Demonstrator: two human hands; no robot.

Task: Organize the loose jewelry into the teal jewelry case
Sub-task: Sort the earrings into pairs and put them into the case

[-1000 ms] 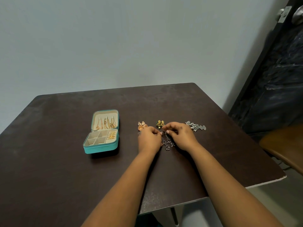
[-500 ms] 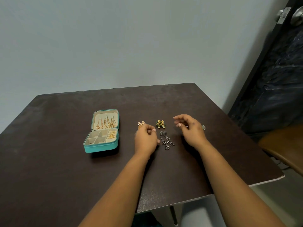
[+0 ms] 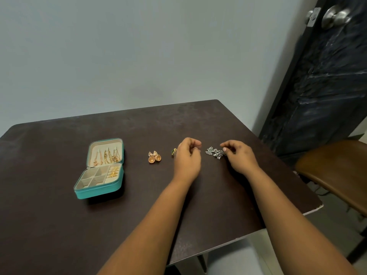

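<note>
Silver earrings (image 3: pixel 214 152) lie just beside the right hand (image 3: pixel 239 155).

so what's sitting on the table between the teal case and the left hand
In the head view, two loose pieces lie between the teal case and the left hand: the rose-gold earrings, then a green-and-gold piece partly hidden by that hand.

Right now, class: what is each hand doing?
Left hand: loosely curled, holding nothing visible.
Right hand: fingers at the silver earrings; grip cannot be told.
</note>
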